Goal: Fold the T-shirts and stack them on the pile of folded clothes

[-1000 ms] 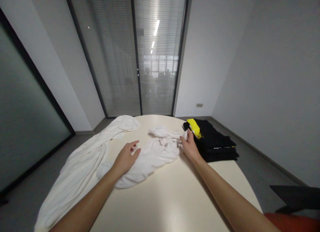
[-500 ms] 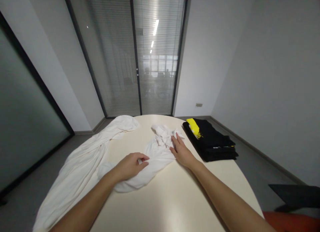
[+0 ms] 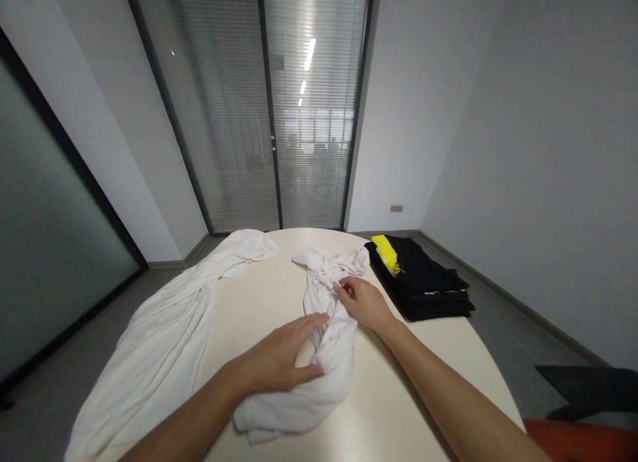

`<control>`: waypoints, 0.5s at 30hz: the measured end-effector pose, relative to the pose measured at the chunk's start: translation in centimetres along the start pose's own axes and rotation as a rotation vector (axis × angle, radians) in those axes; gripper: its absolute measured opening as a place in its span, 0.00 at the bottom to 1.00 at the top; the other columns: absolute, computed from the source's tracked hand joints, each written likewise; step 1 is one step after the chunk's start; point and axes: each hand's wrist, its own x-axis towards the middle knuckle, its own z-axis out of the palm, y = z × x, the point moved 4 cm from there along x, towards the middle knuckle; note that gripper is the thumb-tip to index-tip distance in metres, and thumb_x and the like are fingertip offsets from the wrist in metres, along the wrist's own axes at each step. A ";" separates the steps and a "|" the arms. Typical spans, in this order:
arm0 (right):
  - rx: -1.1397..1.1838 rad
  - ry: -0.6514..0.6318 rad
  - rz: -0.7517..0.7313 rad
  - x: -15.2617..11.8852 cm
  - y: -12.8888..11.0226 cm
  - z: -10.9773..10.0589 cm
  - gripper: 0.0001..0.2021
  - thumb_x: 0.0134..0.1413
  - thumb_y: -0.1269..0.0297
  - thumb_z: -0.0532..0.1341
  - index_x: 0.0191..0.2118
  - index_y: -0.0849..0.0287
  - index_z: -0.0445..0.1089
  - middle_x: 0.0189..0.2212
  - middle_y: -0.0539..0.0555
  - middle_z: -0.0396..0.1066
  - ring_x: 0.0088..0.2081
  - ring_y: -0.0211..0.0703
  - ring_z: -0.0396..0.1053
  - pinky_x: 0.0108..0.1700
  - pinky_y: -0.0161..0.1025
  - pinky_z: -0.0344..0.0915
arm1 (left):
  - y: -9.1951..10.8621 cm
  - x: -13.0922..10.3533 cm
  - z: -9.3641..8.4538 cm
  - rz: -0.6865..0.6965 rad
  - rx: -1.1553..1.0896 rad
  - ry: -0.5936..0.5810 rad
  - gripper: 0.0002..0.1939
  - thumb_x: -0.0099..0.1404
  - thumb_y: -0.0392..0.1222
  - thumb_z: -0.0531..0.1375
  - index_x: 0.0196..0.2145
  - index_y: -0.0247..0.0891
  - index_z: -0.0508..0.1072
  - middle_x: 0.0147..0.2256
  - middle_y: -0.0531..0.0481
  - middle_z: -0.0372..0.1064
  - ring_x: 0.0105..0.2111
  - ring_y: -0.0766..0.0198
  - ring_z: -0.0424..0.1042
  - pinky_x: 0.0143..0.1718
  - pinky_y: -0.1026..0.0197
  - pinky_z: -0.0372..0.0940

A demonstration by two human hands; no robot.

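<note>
A crumpled white garment [image 3: 331, 362] lies bunched lengthwise on the table in front of me, its far end gathered into tight folds. My left hand [image 3: 286, 349] rests on its left side, fingers stretched and thumb apart. Farther up, my right hand [image 3: 363, 301] has its fingers curled and pinched on the garment's folds. Part of the cloth is hidden beneath both hands. Another long white cloth [image 3: 164, 336] is spread along the table's left side, just left of my left forearm.
A stack of folded black clothes [image 3: 423, 276] with a bright yellow piece on top sits at the right edge of the round cream table [image 3: 259, 282]. Beyond stands a glass partition with blinds [image 3: 314, 176]. A red and black chair [image 3: 583, 442] is at lower right.
The white garment has been pulled into a narrower, more lengthwise bunch, its near end shifting right and toward me. My left hand moved right and nearer; my right fingers curled onto the cloth.
</note>
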 end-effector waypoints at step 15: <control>0.012 -0.216 -0.505 -1.3 -2.6 0.8 0.05 0.62 0.66 0.58 0.41 0.55 0.70 0.50 0.56 0.73 0.55 0.48 0.67 0.62 0.54 0.54 | -6.8 -0.5 -2.7 -0.406 0.347 0.082 0.26 0.75 0.54 0.42 0.61 0.43 0.66 0.64 0.44 0.60 0.66 0.56 0.56 0.67 0.40 0.44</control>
